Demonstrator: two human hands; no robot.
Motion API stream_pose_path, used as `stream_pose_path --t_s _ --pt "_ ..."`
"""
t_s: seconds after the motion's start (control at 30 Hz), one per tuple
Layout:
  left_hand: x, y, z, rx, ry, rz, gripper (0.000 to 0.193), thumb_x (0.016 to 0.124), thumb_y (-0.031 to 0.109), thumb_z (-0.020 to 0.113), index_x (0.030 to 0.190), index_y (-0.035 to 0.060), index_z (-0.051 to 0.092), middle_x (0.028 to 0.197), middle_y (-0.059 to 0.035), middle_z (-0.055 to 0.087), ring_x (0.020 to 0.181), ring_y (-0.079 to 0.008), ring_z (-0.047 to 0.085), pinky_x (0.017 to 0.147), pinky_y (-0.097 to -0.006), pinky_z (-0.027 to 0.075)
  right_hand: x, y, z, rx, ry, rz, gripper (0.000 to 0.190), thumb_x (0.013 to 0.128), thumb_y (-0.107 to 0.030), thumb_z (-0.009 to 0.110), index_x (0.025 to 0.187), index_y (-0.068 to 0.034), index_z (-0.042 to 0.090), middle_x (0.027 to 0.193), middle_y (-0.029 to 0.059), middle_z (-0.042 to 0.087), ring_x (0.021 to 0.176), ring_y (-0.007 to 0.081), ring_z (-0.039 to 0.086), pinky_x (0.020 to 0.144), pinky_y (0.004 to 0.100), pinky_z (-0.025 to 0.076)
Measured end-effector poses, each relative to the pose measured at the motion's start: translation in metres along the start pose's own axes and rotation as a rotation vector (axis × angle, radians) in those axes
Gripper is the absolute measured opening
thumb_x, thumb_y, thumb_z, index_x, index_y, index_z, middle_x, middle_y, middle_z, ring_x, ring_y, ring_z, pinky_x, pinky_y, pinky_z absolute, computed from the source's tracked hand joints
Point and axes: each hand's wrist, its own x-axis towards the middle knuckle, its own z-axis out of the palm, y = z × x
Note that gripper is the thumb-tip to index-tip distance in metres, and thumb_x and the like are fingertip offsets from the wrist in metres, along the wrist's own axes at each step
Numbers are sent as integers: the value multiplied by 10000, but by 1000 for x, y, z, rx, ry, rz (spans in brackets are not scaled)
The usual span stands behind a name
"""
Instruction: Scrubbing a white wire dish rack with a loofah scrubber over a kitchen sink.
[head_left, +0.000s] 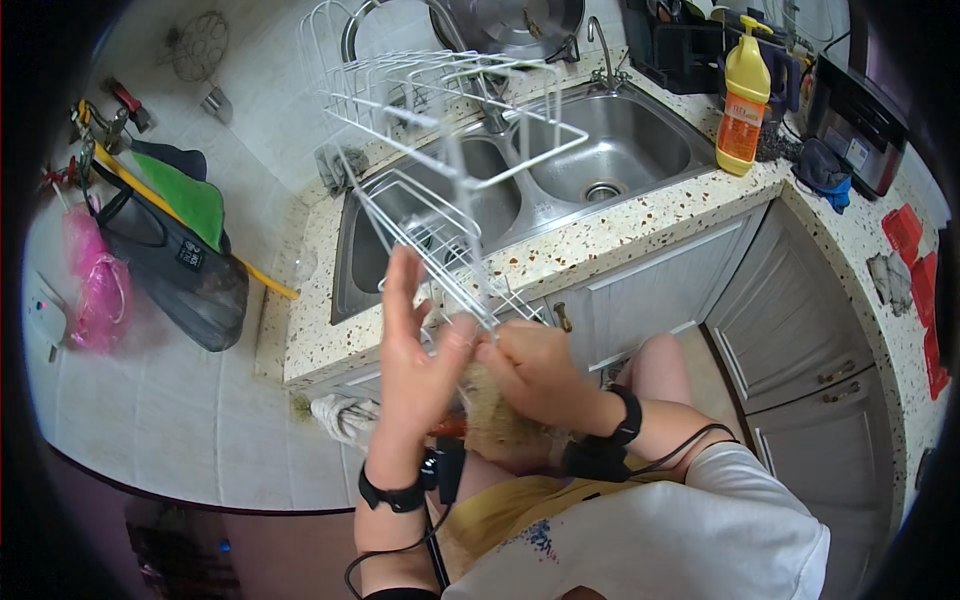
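A white wire rack (469, 181) with two tiers is held up at a tilt in front of me, over the counter edge and the sink. My right hand (538, 369) grips the rack's lower corner with bent fingers. My left hand (420, 367) is spread beside that same corner, fingers pointing up and thumb apart. Its thumb tip is very near the right fingers and the wire; blur hides whether it touches. Behind the rack lies a double-bowl stainless steel sink (540, 206), partly covered by the wires.
A yellow pump bottle (742, 105) stands right of the sink on the speckled counter (630, 217). A mesh bag (176, 262) and a green cloth (184, 191) hang on the left wall. A white rag (345, 420) is low at left. Cupboard doors (787, 300) are at right.
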Motion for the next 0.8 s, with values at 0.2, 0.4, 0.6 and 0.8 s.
stream_pose_path --t_s 0.2,0.4,0.6,0.8 --pt "-17 0 9 -93 -19 -42 314 968 68 454 1269 -18 438 1131 -183 606 1017 -212 605 852 -302 503 -5 -1 56 199 84 -118 91 736 -76 617 813 -28 607 746 144 595 695 358 592 622 440 469" --pt "-16 0 -19 -121 213 -32 279 1011 173 410 1167 -32 518 966 -123 629 733 -132 610 635 -250 499 -3 -27 47 335 114 -96 146 797 -131 648 894 -22 642 791 136 624 748 318 604 703 398 485" --pt "-2 -29 -78 -215 459 -182 279 992 264 475 1112 26 558 759 -8 545 516 -31 409 450 -174 309 5 -13 2 449 -41 64 164 865 -146 610 941 -14 669 831 113 670 784 216 637 717 312 496" --pt "7 -47 -119 -214 516 -226 290 989 297 485 1075 38 585 636 32 462 457 -23 331 411 -178 237 37 49 -22 368 249 275 220 915 -199 596 965 3 667 910 71 689 849 138 625 773 274 491"
